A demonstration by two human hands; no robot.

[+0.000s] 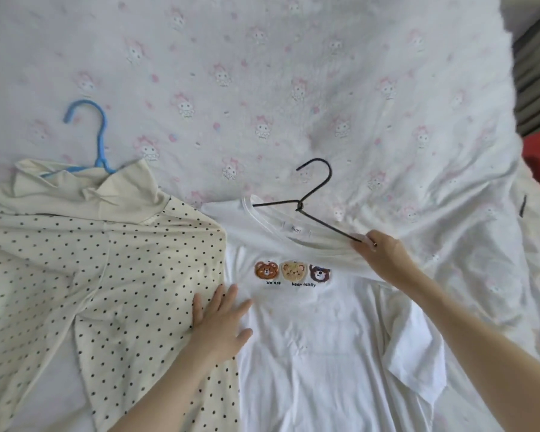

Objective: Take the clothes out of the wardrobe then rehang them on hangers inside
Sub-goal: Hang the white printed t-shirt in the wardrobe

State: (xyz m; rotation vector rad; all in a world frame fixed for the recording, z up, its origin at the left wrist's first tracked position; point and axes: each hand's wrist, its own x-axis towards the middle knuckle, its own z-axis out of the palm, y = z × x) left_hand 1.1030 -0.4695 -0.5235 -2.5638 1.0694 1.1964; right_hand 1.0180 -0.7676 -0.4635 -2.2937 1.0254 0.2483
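Two shirts lie on the bed (293,73): a dotted shirt (75,260) on one blue hanger (99,135), and a white T-shirt (309,353). The right hand (382,255) pinches one black hanger (306,201) with the collar; the left hand (222,319) presses flat, fingers spread.

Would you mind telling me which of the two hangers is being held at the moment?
The black wire hanger in the white bear T-shirt's neck; the right hand grips its arm. The blue hanger lies untouched in the polka-dot garment.

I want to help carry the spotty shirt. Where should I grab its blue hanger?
Grab the blue hanger by its hook, reaching in from the far side of the bed. The hook lies flat and bare on the sheet, while the hanger's arms are tucked inside the collar of the polka-dot shirt, so only the hook is free to hold.
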